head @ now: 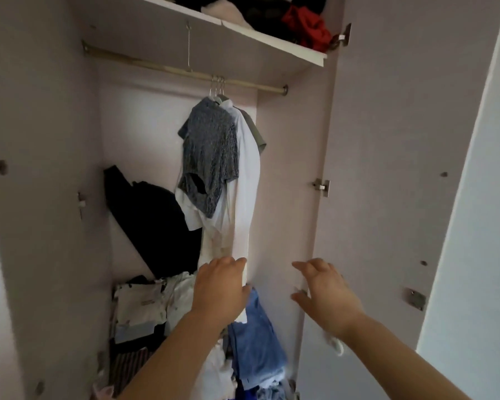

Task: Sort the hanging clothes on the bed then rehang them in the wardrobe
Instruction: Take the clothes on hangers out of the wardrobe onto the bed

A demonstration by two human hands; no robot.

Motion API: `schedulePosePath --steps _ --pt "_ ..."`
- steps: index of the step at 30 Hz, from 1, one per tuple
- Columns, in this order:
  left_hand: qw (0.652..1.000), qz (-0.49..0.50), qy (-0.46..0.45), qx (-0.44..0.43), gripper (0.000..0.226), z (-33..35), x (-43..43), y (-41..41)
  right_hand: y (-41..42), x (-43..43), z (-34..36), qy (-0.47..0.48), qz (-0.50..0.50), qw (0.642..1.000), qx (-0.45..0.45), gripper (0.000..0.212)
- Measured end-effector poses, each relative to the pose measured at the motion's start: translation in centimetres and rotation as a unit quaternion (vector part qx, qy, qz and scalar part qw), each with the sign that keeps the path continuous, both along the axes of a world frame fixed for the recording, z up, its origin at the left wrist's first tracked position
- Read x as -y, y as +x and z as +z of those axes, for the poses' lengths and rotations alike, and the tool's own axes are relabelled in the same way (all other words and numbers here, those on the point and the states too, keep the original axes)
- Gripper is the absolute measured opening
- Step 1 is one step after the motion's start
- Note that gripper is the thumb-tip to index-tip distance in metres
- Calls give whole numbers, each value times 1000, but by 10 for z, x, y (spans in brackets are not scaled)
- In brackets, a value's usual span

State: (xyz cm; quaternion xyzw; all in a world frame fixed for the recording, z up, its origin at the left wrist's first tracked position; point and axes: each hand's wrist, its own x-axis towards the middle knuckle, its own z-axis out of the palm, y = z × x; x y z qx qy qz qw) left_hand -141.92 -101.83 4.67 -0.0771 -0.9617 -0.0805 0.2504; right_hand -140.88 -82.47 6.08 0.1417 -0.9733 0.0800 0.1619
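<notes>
Three garments hang on wire hangers (pixel 217 85) from the wardrobe rail (pixel 145 63): a grey knitted top (pixel 210 151) in front, a long white shirt (pixel 247 180) behind it, and an olive garment (pixel 259 134) at the back. My left hand (pixel 221 287) rests on the lower hem of the white shirt, fingers curled against the cloth. My right hand (pixel 325 290) hovers beside the wardrobe's right inner wall with fingers spread, holding nothing. The bed is not in view.
A black garment (pixel 153 223) leans against the back wall. Folded and loose clothes (pixel 145 307) pile up at the bottom, with blue denim (pixel 256 336) among them. The top shelf (pixel 272 41) holds red and dark clothes. The open right door (pixel 401 168) stands at the right.
</notes>
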Motion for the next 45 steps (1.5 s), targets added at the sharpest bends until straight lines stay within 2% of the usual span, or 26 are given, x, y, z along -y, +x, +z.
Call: schedulePosePath --steps 6,10,18,21,26,30,36,42,45 --pt "999 24 -9 -37 41 21 11 -99 -119 14 23 21 41 998 -37 61" --pt "996 53 19 -66 23 42 21 -166 -198 28 47 25 98 993 -67 60" --pt "986 110 37 -123 49 95 47 -270 -323 76 124 16 218 964 -150 57" --pt "979 132 40 -150 49 112 67 -301 -353 99 156 -4 245 947 -210 53" --pt "967 130 73 -208 52 143 100 -355 -405 142 205 -15 250 922 -294 46" --pt "959 93 99 -247 52 166 124 -403 -447 184 239 -16 229 918 -323 39" --pt "953 61 78 -286 50 189 161 -461 -512 244 280 23 155 916 -368 55" --pt "956 45 68 -282 53 187 194 -502 -573 247 281 99 56 928 -354 109" --pt "957 45 69 -278 54 185 204 -517 -595 230 274 125 49 925 -356 120"
